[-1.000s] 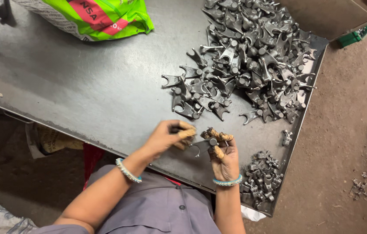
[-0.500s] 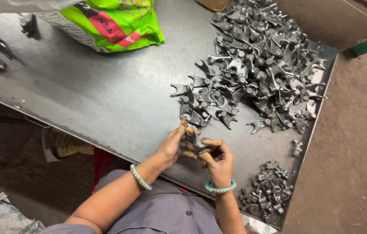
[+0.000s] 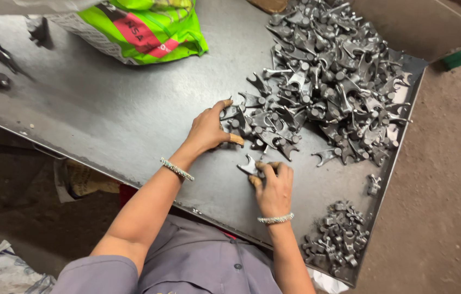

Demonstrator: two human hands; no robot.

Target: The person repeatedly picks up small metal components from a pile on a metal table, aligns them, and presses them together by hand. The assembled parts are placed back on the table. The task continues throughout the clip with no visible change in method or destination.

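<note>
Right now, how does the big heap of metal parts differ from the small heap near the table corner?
The big heap is far larger and spreads over the far right of the table; the small heap is compact and sits at the near right corner. The left hand touches the edge of the big heap, while no hand touches the small heap. The right hand holds a single part between them. Both heaps hold dark grey metal pieces.

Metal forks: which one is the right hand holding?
The lone fork under the right hand, lying apart from the big pile; the left hand rests on the pile's near edge.
</note>
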